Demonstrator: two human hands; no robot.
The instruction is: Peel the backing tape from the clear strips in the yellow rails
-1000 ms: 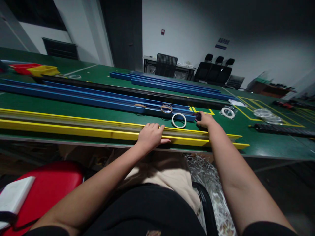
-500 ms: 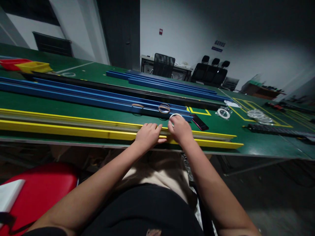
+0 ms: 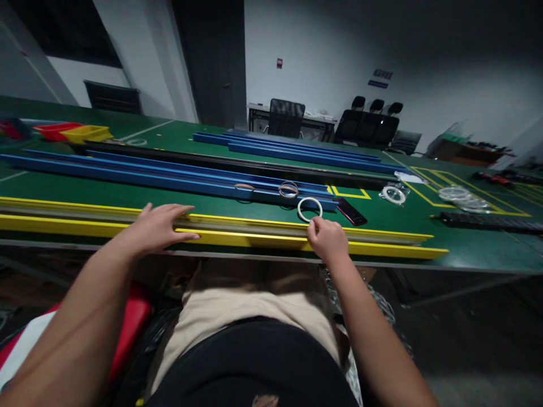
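A long yellow rail with a grey strip on top lies along the near edge of the green table. My left hand lies flat on this rail, fingers stretched out. My right hand rests on the rail further right, its fingers curled together in a pinch at the grey strip; what they hold is hidden. Just beyond that hand lies a white tape ring, and a dark phone lies to the ring's right.
Blue rails carry a brown tape ring. Behind them lie a black rail and more blue rails. Bagged tape rolls sit at right, red and yellow bins far left, a red stool beside me.
My left hand has slid left along the yellow rail. My right hand left the phone, passed over the white ring and now pinches at the rail in front of it.
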